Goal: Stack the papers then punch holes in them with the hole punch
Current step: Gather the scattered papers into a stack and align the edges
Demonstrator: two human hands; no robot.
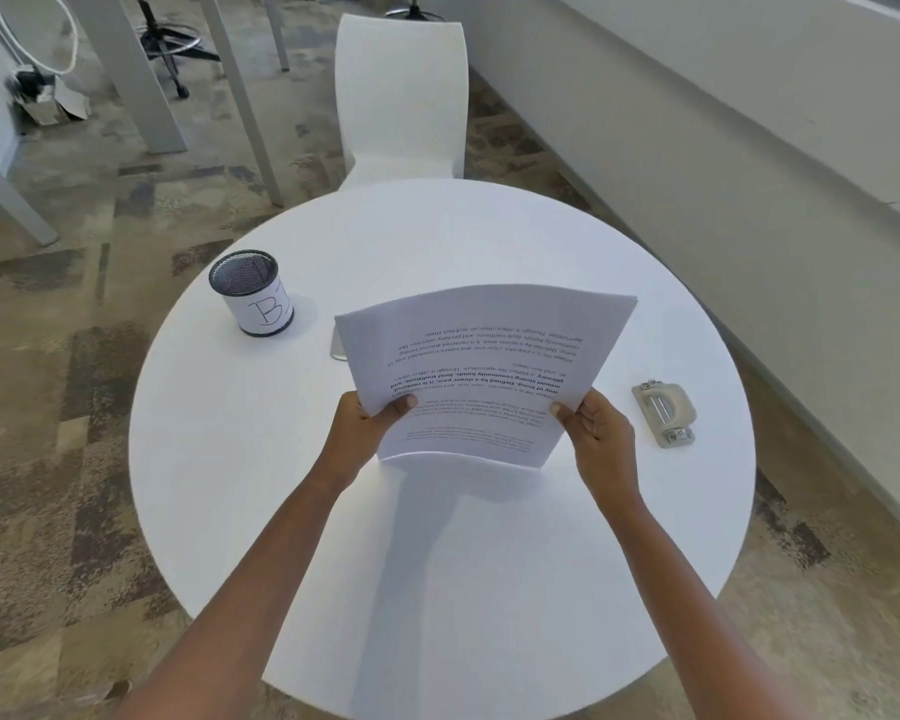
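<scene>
A stack of printed white papers [484,356] is held upright over the middle of the round white table [281,511], its bottom edge touching or just above the tabletop. My left hand [370,423] grips the stack's lower left side, thumb on the front sheet. My right hand [593,428] grips the lower right side the same way. The text on the front sheet appears upside down. A silver hole punch [665,414] lies flat on the table to the right of my right hand, apart from it.
A black mesh pen cup [253,293] with a white label marked "B" stands at the table's back left. A small grey object [340,348] peeks out behind the papers' left edge. A white chair [401,96] stands behind the table; a wall runs along the right.
</scene>
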